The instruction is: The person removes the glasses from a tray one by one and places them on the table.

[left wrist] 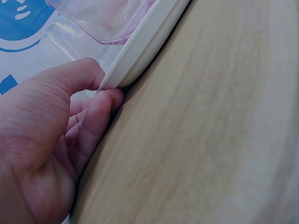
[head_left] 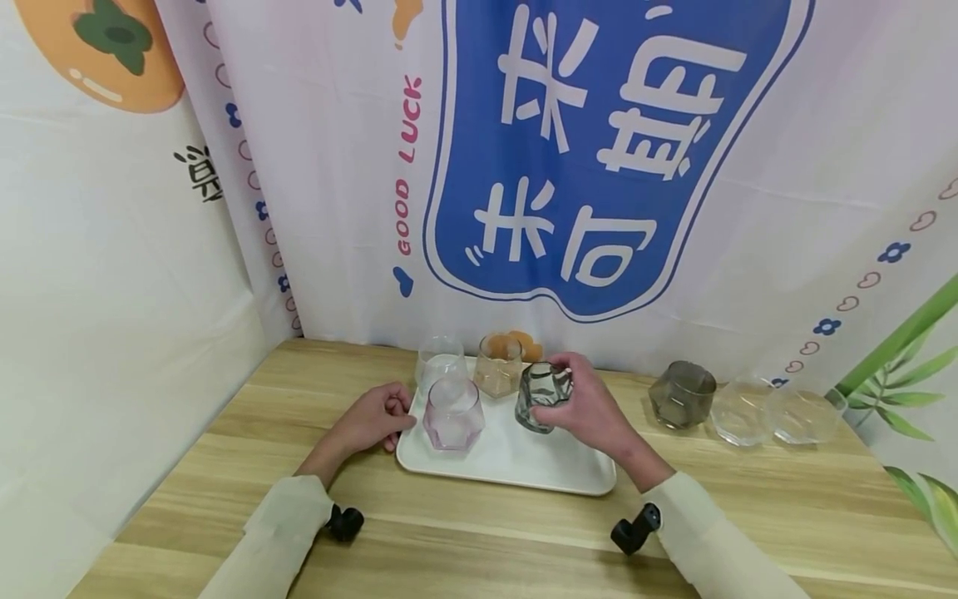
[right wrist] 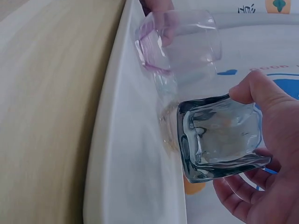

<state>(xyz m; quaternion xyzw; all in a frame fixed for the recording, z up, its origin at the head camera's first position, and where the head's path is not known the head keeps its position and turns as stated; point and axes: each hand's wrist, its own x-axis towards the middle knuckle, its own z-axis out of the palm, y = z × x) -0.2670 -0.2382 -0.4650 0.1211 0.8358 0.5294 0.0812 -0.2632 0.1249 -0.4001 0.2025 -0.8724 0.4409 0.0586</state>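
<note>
Fingers (right wrist: 236, 190) of the right hand (head_left: 589, 408) clamp the sides of a gray glass cup (head_left: 539, 389), tipped a little, over the white tray (head_left: 516, 453) on the tabletop (head_left: 419, 532). Whether the cup touches the tray is hard to tell. The left hand (head_left: 377, 416) has its fingers pinched on the tray's edge. The cup looks hard, smooth and easy to break, and its thick bottom probably makes it a bit heavy. Its sides seem best to hold, thumb across from the fingers.
</note>
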